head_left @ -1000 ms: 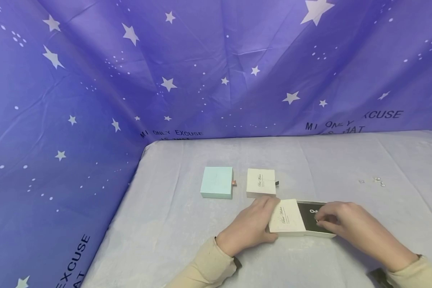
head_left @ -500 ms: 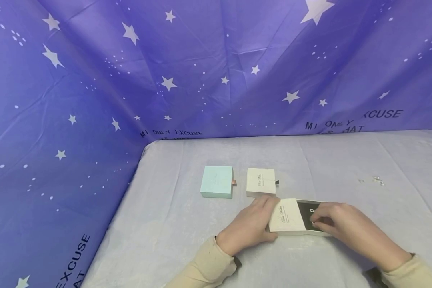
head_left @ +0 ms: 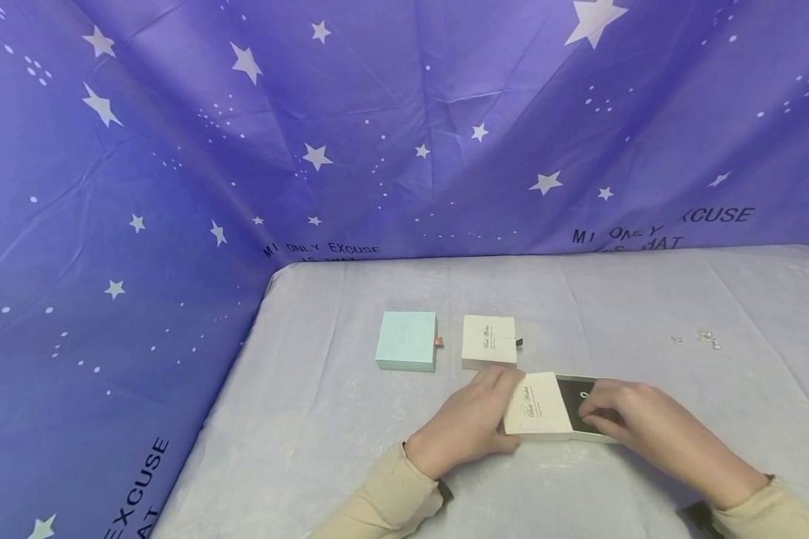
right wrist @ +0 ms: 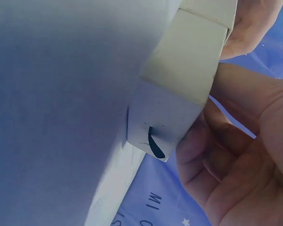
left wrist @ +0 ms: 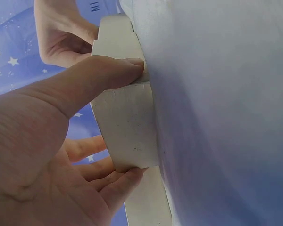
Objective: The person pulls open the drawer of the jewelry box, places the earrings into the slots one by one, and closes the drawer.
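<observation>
My left hand (head_left: 468, 419) grips the cream sleeve (head_left: 538, 404) of a jewelry box, thumb along the near side and fingers over the far side. Its drawer, with a black insert (head_left: 570, 393), is pulled out to the right. A small silvery looped jewelry piece (head_left: 584, 394) shows on the insert. My right hand (head_left: 637, 412) reaches into the drawer with thumb and fingers pinched together low over the insert; they hide most of the small piece at their tips. In the right wrist view, a black pull tab (right wrist: 155, 143) hangs from the drawer's end.
Behind the sleeve lies a closed cream box (head_left: 488, 340) with a black tab. Left of it sits a mint-green box (head_left: 406, 340). Several tiny shiny jewelry pieces (head_left: 708, 339) lie farther right on the pale cloth (head_left: 310, 419). A purple star-print curtain (head_left: 391, 127) hangs behind.
My right hand has shifted slightly left and deeper over the black insert, covering more of it and part of the looped piece. My left hand and the boxes have stayed put.
</observation>
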Demonstrator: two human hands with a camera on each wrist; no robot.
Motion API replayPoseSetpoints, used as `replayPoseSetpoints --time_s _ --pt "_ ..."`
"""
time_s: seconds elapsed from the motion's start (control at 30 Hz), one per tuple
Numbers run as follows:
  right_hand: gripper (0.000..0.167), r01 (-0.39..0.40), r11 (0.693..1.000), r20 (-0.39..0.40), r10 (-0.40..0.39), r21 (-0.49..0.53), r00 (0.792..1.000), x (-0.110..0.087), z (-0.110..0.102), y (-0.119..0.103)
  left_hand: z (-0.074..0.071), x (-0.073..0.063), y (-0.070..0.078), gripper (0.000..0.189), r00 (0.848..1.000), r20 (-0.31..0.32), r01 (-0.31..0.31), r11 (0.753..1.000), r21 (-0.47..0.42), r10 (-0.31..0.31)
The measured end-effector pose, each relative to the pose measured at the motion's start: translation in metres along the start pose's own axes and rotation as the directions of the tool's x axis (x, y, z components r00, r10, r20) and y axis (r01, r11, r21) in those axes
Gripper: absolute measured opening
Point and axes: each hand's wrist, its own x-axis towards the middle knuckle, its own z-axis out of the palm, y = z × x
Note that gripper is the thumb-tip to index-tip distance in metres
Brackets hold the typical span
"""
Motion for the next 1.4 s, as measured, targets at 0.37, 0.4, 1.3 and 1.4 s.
replayPoseSetpoints --time_s 0.37,0.4,1.3,1.4 --pt "0.025 -0.046 0.998 -0.022 0.047 0.048 0.999 -0.001 0.000 0.001 0.001 0.001 0.000 0.085 1.000 -0.003 -0.005 1.000 0.009 0.005" --pt "0.025 -0.045 0.997 -0.036 0.047 0.069 0.998 -0.001 0.000 0.002 0.000 0.001 0.000 0.085 1.000 -0.003 -0.004 1.000 0.009 0.004" --pt "0.031 -0.145 0.958 -0.147 0.185 0.248 0.972 -0.020 -0.011 0.039 0.000 0.001 0.000 0.085 1.000 0.000 -0.003 1.000 0.007 0.003" --pt "0.029 -0.198 0.945 -0.115 0.234 0.261 0.966 -0.022 -0.012 0.042 -0.001 0.001 -0.001 0.085 1.000 -0.002 -0.005 1.000 0.011 0.005"
